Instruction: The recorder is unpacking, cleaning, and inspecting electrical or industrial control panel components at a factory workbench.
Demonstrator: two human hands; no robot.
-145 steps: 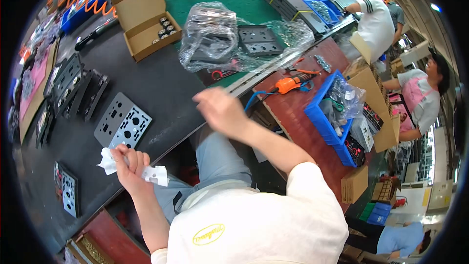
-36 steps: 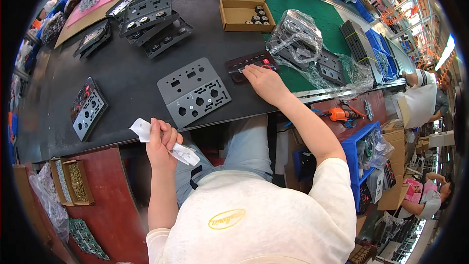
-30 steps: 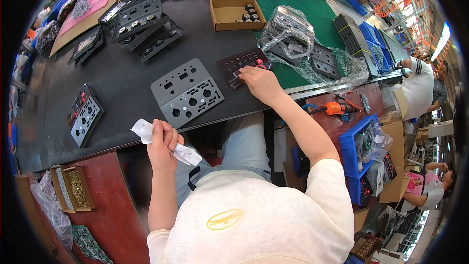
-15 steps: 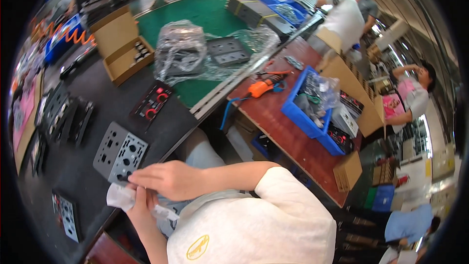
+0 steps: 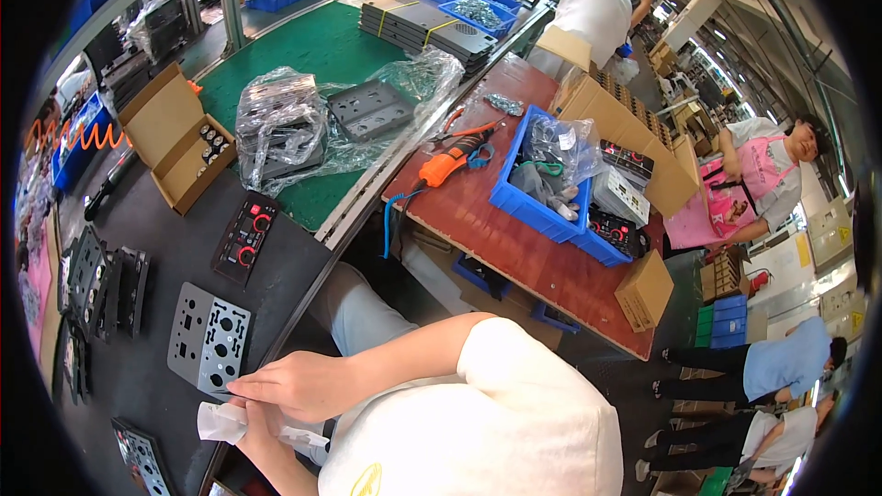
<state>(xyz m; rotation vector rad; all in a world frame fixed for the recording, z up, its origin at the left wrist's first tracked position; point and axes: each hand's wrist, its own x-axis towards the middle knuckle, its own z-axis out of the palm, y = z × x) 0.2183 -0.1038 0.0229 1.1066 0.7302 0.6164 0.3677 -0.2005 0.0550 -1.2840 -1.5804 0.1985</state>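
Observation:
My left hand is closed on a crumpled piece of thin white sheet, perhaps paper or film, whose ends stick out either side. Over it lies my right hand, fingers pressed together, the tips meeting the left fingers; anything pinched there is hidden. Just beyond the fingertips, a grey metal panel with round and slotted cutouts lies flat on the dark worktable. Farther off is a black faceplate with red rings. Another panel with fitted parts lies near the lower left edge.
Several black panels stand at left. An open cardboard box holds small round parts. Plastic-wrapped panels lie on the green mat. An orange power tool and blue bin sit on the red-brown table. Other people stand at right.
The view has turned slightly, so the surroundings appear shifted. Both hands remain together around the white sheet, beside the grey panel, with little change in pose.

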